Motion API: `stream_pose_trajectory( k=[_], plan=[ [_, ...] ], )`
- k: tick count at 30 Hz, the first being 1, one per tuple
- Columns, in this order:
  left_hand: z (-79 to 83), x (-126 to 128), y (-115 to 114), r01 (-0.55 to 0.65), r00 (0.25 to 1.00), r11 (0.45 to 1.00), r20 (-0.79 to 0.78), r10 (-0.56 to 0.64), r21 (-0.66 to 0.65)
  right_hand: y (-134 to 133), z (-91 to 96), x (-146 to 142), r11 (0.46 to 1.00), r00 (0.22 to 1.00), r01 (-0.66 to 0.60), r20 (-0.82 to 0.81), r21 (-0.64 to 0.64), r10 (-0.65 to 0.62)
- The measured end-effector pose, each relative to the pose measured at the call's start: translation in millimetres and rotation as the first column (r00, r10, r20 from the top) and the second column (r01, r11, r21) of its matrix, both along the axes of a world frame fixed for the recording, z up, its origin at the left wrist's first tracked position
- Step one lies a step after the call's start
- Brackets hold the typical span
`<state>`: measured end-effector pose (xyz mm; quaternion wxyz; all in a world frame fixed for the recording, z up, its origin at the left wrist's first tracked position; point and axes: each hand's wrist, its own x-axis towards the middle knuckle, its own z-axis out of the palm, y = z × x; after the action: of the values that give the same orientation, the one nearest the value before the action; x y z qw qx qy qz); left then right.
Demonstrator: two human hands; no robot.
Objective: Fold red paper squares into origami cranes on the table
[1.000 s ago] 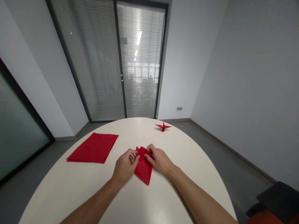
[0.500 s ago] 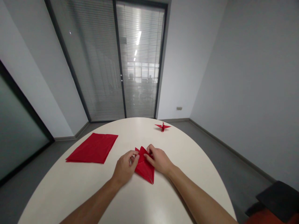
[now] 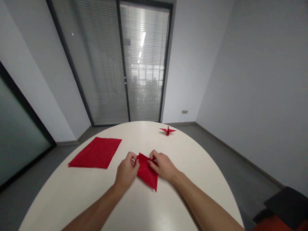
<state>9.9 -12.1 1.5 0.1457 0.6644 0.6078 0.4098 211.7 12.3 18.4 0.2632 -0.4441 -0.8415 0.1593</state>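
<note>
A partly folded red paper (image 3: 146, 173) lies on the white round table (image 3: 134, 205) in front of me, its lower point aimed toward me. My left hand (image 3: 126, 171) pinches the paper's upper left edge with curled fingers. My right hand (image 3: 162, 166) grips the upper right side, fingers pressed on the paper. Both hands rest low on the tabletop.
A stack of flat red paper sheets (image 3: 96, 152) lies at the table's left. A finished red paper crane (image 3: 167, 130) stands at the far edge. Glass doors with blinds (image 3: 122, 64) are behind the table. A dark chair (image 3: 286, 207) sits at the lower right.
The folded paper has been turned a little and shifted, its lower tip now pointing more to the right. Both hands have moved slightly along its upper edge and closed in on it.
</note>
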Motion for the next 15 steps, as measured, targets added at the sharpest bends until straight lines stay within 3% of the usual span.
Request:
stream_pose_trajectory(
  k=[6,15],
  plan=[
    [2.5,0.9,-1.5,0.025,1.0,1.0,0.017,-0.025,0.008,-1.7,2.0,-0.6,1.0,1.0,0.013,0.002,0.0,-0.013],
    [10.8,3.0,-6.7,0.199,0.947,0.979,0.252,-0.201,0.031,1.3,-0.6,0.6,0.993,0.993,0.115,-0.031,-0.029,-0.116]
  ],
)
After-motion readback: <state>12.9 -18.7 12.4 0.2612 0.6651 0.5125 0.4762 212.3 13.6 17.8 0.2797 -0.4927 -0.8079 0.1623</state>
